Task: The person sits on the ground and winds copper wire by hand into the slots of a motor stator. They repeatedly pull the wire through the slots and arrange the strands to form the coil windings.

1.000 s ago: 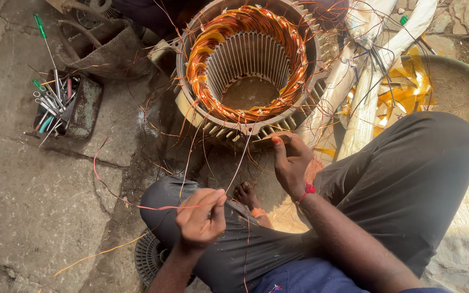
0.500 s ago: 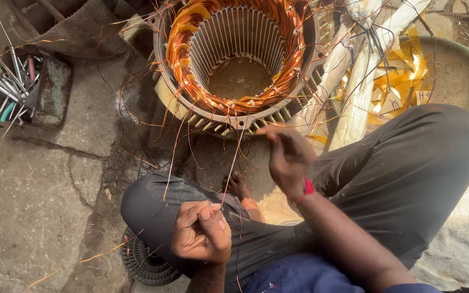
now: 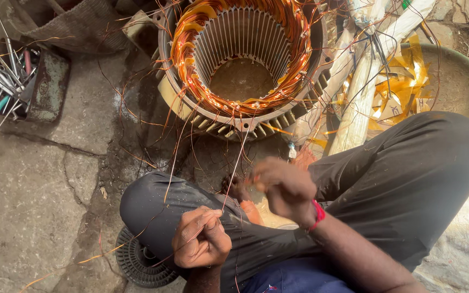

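Note:
A large motor stator (image 3: 240, 65) with copper windings around its rim lies on the ground in front of my knees. Thin copper wire strands (image 3: 234, 163) trail from its near edge down to my hands. My left hand (image 3: 201, 239) rests on my left knee with the fingers pinched on a wire end. My right hand (image 3: 283, 187), blurred by motion and wearing a red wrist thread, hovers a little higher and to the right, fingers curled near the same strands; whether it grips one I cannot tell.
A small tray of screwdrivers and pliers (image 3: 12, 81) sits at the far left. White sleeved cables (image 3: 365, 81) and yellow insulation scraps in a green bowl (image 3: 462, 81) lie at the right. A black ribbed fan cover (image 3: 142, 260) lies under my left knee. The ground is cracked stone.
My view has shifted, so the stator and tool tray sit differently in frame. My right hand has moved down toward my lap, closer to my left hand, which stays pinched on the wire.

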The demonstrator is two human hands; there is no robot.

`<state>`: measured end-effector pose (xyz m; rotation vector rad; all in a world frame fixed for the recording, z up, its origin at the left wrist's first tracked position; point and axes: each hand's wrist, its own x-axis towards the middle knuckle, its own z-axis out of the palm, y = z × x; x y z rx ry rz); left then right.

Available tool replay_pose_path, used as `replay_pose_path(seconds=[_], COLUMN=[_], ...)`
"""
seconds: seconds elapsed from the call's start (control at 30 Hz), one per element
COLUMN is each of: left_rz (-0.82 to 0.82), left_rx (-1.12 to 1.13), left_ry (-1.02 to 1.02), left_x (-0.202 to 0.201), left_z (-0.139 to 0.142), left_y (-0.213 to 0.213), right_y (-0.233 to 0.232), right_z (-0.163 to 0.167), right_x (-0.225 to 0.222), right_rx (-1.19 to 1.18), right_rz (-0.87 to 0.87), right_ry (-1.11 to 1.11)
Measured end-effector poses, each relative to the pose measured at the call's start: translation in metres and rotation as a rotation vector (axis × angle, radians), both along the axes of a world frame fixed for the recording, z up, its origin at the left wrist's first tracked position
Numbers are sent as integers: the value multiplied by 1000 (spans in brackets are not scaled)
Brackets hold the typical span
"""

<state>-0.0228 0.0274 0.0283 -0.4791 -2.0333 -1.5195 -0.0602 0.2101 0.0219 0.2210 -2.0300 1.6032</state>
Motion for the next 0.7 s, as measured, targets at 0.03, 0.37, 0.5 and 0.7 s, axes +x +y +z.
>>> replay_pose_path(seconds=[0.03, 0.37, 0.5, 0.7], left_rz=[-10, -18, -12, -154], left_rx=[-6, 6, -47, -261], left_ry=[-13, 61, 21, -401], left_x=[0, -5, -4, -15], left_z=[0, -8, -2, 27], left_y=[-1, -3, -6, -24], right_y=[8, 8, 2, 22], right_z=[-6, -17, -10, -32], right_x=[-16, -20, 12, 6], right_rx=[4, -61, 10, -229], right_rz=[-89, -103, 171, -263], right_ry=[-161, -168, 166, -236])
